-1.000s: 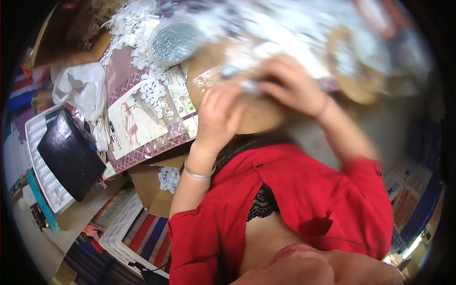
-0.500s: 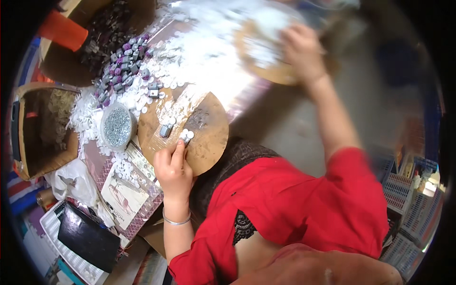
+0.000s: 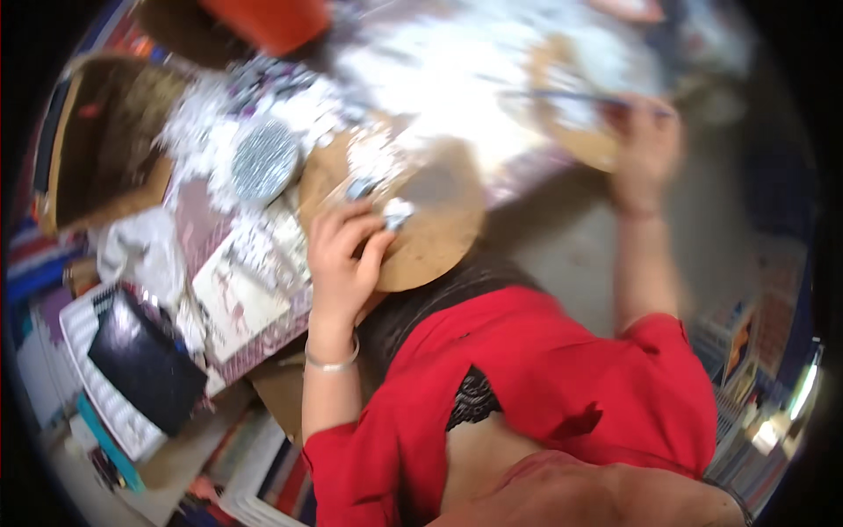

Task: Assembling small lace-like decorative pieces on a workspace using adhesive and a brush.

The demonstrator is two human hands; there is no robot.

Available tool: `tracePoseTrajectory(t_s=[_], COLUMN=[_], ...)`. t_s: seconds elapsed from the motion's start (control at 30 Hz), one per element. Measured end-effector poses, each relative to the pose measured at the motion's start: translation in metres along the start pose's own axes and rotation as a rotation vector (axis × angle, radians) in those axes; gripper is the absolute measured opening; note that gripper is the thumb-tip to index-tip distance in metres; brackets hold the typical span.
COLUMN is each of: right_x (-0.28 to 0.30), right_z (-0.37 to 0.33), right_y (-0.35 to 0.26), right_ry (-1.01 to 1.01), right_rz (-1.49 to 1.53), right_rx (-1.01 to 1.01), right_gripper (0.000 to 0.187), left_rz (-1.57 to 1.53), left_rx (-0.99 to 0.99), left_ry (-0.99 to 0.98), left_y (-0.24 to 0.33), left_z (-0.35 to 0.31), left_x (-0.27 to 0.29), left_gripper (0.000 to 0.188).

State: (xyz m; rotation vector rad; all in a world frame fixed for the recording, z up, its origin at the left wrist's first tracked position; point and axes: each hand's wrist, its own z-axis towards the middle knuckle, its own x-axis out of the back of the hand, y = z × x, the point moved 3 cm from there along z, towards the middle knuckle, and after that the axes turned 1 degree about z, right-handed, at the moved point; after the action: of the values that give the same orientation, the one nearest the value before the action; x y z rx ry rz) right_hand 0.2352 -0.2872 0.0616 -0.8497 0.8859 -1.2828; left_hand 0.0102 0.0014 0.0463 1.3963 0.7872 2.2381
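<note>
At centre, the round board (image 3: 439, 250) overhangs the surface (image 3: 527, 174). The left hand (image 3: 341, 250) curls beside a grey-white piece (image 3: 398, 213); I cannot tell if its fingers pinch it. Upper right, the blurred right hand (image 3: 647, 149) pinches a dark stick (image 3: 575, 95).

From where I stand, both forearms are bare and extended forward, set well apart. The left forearm (image 3: 332, 386) leads up to the left hand (image 3: 341, 250), positioned back upward, wrist nearly straight. Its fingers are bent, with the thumb angled out below them; tip contact cannot be determined. The right forearm (image 3: 645, 263) reaches farther out. The right hand (image 3: 648, 154) is raised and motion-blurred, fingers curled in a grip.
</note>
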Motion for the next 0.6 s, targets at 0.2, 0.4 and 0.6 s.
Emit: tracePoseTrajectory(t_s=[0.2, 0.4, 0.6], right_x=[-0.101, -0.114, -0.079], right_z=[-0.057, -0.058, -0.065], right_y=[0.020, 0.031, 0.020], right_ry=[-0.405, -0.427, -0.420], right_rz=[0.211, 0.177, 0.229], right_rx=[-0.256, -0.320, -0.360], right_gripper=[0.014, 0.014, 0.015], left_rz=[0.086, 0.134, 0.003], left_rx=[0.084, 0.034, -0.104], left_ry=[0.142, 0.119, 0.040], left_y=[-0.020, -0.025, 0.005], left_z=[0.014, 0.011, -0.008], left_x=[0.002, -0.001, 0.000], left_gripper=[0.016, 0.016, 0.018])
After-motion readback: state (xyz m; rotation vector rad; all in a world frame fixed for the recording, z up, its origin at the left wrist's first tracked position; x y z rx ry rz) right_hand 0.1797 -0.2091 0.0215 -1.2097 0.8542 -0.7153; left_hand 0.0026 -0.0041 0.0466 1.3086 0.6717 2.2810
